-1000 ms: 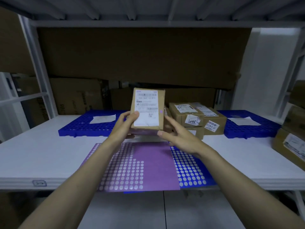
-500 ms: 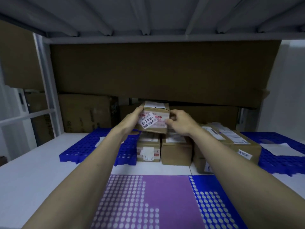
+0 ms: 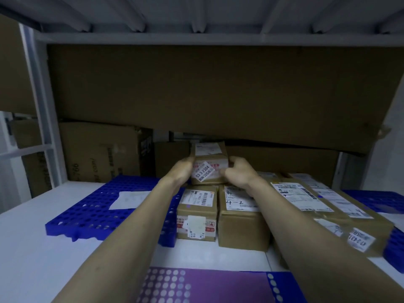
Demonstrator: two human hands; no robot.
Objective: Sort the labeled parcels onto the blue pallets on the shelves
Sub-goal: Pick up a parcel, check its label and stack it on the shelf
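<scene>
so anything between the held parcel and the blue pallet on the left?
Nothing visible blocks it. Both hands grip the small brown cardboard parcel above the stacked boxes; the blue perforated plastic pallet lies lower left, carrying only a flat white paper sheet.

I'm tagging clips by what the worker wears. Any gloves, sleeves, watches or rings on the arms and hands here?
Nothing worn that shows. The left hand and right hand are bare, with no gloves, and I see no rings, though the fingers are partly hidden. Both forearms are bare from the wrists down to the frame's lower edge: no sleeve, watch, band or marking. Anything above that is out of view.
</scene>
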